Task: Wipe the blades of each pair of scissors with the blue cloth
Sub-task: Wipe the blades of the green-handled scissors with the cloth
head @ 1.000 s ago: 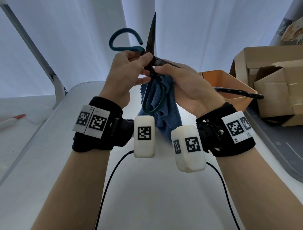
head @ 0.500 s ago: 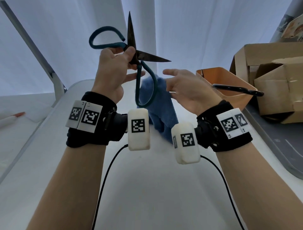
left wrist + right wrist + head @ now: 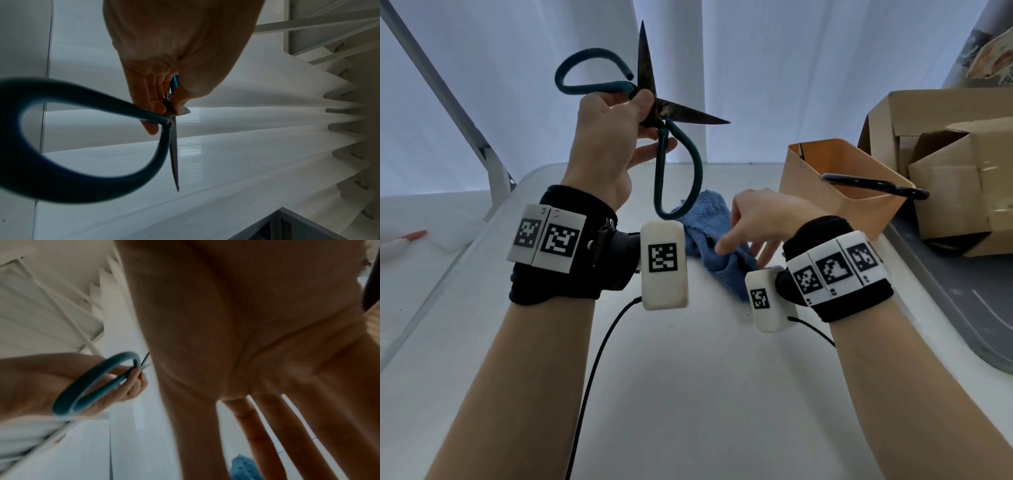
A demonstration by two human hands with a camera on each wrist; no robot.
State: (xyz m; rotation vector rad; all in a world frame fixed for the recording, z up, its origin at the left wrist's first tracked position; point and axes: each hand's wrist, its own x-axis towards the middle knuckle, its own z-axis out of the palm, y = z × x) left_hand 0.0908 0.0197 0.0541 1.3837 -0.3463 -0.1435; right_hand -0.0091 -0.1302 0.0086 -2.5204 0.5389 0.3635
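Observation:
My left hand (image 3: 631,116) holds a pair of teal-handled scissors (image 3: 664,144) up in the air, pinching them at the pivot. Their dark blades are spread, one pointing up, one to the right. The left wrist view shows the scissors (image 3: 115,129) edge-on under my left hand (image 3: 164,104). The blue cloth (image 3: 709,236) lies crumpled on the white table. My right hand (image 3: 750,233) hovers just over the cloth with fingers straight and spread, holding nothing; the right wrist view shows those fingers (image 3: 267,426) above the blue cloth (image 3: 244,467).
An orange ribbed bin (image 3: 835,185) stands at the right with black scissor handles (image 3: 873,185) sticking out of it. Cardboard boxes (image 3: 955,164) sit behind it on a grey tray. The table's edge (image 3: 441,274) runs along the left.
The right hand let go of the cloth, which dropped to the table, and the hand came down over it. The left hand lifted the scissors clear, blades now spread.

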